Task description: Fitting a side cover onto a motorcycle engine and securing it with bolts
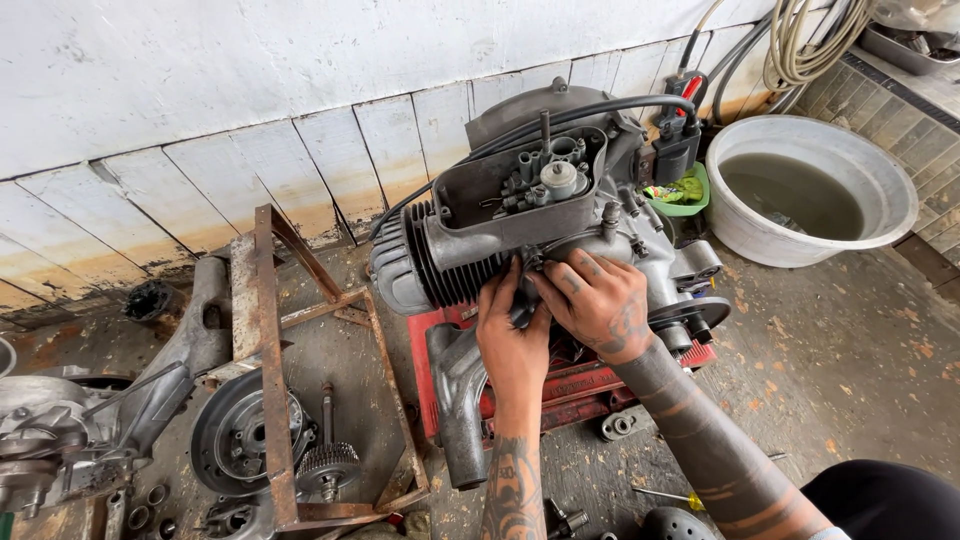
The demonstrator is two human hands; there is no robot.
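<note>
A person works with both bare hands on a small grey engine (pixel 520 215) that sits on a red metal stand (pixel 570 385) on the workshop floor (pixel 850 350), close to the tiled wall (pixel 250 170); the left hand (pixel 512 335) reaches up from below and presses against the engine's underside just beneath the dark cooling fins (pixel 440 265), fingers bent in against the casing; the right hand (pixel 595 300) lies just beside it, touching it, fingers curled over the same spot at the engine's lower middle; whether either hand is clamped on a small part there cannot be told, since the fingers hide it; an open carburettor box (pixel 520 185) faces upward on top of the engine, and a black hose (pixel 590 108) arcs over it toward the wall; a curved grey exhaust pipe (pixel 455 400) hangs down at the stand's left edge; left of the stand stands a rusty angle-iron frame (pixel 270 370), with a round drum plate (pixel 235 435) and a toothed gear shaft (pixel 328 455) lying inside it; a grey engine casing (pixel 60 430) lies at the floor's far left; a large white basin (pixel 810 190) of murky water stands near the right corner by the wall, a small green tub (pixel 685 195) just beside it; a yellow-handled screwdriver (pixel 670 496) lies on the floor beneath the right forearm.
</note>
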